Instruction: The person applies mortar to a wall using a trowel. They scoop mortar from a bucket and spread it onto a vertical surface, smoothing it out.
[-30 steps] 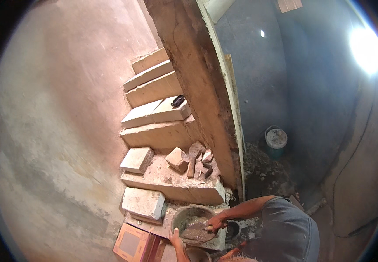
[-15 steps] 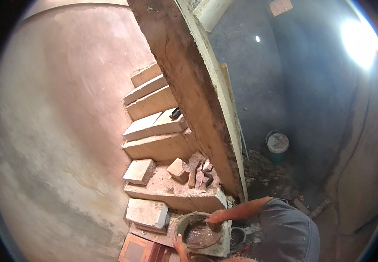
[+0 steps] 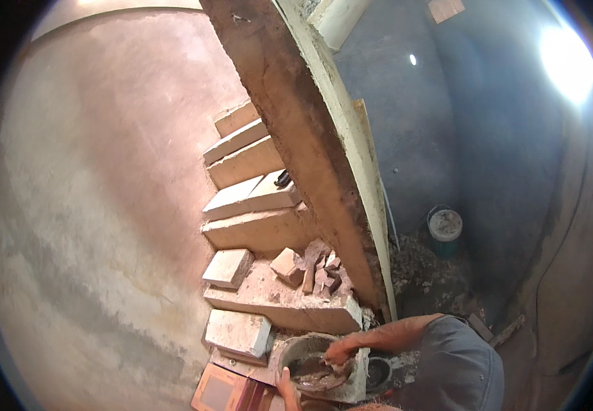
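Observation:
A round basin (image 3: 280, 357) with wet grey-brown mortar (image 3: 313, 375) in it stands on a lower step. My left hand (image 3: 287, 388) grips its near left rim, thumb up along the outer side. Over the mortar, inside the far right rim, my right hand (image 3: 340, 351) is closed, fingers curled down. Whatever it holds is too small and hidden to make out. Beside the basin on the left lies a pale block (image 3: 237, 331) on the step. A dark bucket (image 3: 379, 373) stands just right of the step, partly under my right arm.
Steps climb away, with another block (image 3: 228, 268), broken brick pieces (image 3: 318, 270) and loose slabs (image 3: 252, 193). A slanting concrete beam (image 3: 310, 137) hangs over their right side. A printed carton (image 3: 218, 389) lies near left. A bucket (image 3: 445, 225) stands on the littered floor at right.
My right hand has moved from the basin's far right rim inward and lower over the mortar. My left hand keeps its hold on the rim. The whole view has shifted slightly.

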